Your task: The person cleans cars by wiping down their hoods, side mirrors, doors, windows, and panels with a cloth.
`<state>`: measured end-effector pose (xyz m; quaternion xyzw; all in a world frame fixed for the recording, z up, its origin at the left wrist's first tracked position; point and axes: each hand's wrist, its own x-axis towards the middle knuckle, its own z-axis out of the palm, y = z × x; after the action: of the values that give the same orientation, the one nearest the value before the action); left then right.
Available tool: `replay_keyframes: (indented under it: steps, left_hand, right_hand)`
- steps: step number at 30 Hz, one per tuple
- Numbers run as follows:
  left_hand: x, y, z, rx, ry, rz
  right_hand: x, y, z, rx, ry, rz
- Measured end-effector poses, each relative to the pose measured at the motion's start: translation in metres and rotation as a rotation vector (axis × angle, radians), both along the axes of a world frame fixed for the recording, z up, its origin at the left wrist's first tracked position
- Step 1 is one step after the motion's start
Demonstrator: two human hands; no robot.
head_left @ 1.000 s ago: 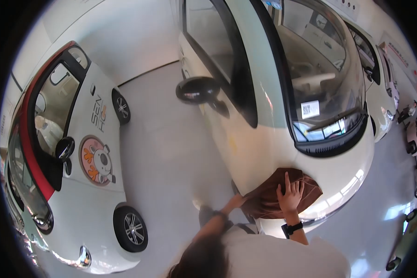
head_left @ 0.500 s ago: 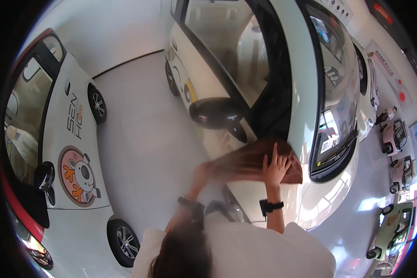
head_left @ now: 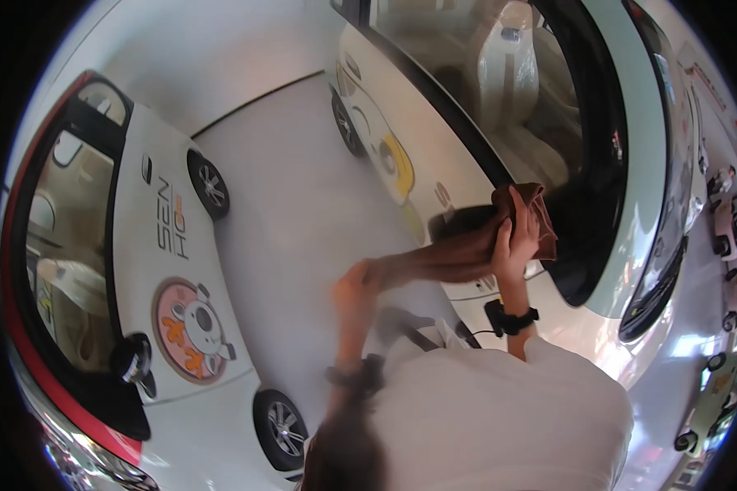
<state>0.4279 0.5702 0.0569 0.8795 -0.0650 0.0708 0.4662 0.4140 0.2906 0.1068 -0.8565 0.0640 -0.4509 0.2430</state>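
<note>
A brown cloth (head_left: 450,256) stretches between my two hands. At its left end, my left hand (head_left: 356,288) is closed round the gathered edge, slightly blurred by motion. My right hand (head_left: 516,237) presses the folded right end against the cream car (head_left: 434,155), around the side mirror and lower window corner. Most of the dark side mirror (head_left: 458,221) is hidden behind the cloth. The fingers of my right hand are partly spread over the fabric, thumb apart.
To the left stands a white and red car (head_left: 131,245) with a cartoon deer sticker (head_left: 195,330). Grey floor (head_left: 278,180) lies between the cars. Several small cars, among them a green car (head_left: 716,393), and a person (head_left: 721,182) are at the far right.
My right hand has moved with the cloth from the bonnet by the windscreen base to the mirror and side window. The cloth now covers most of the mirror. The view has shifted.
</note>
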Motion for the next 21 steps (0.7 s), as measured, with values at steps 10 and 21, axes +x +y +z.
replay_keyframes:
  steps: [10, 21]
  left_hand:
    - [0.124, -0.103, 0.038, -0.477, 0.224, -0.434]
    - [0.187, -0.144, 0.015, -0.298, 0.427, -1.015]
  right_hand:
    - [0.039, 0.003, 0.035, 0.05, 0.271, -0.177]
    - [0.061, 0.029, 0.032, 0.17, 0.235, -0.475]
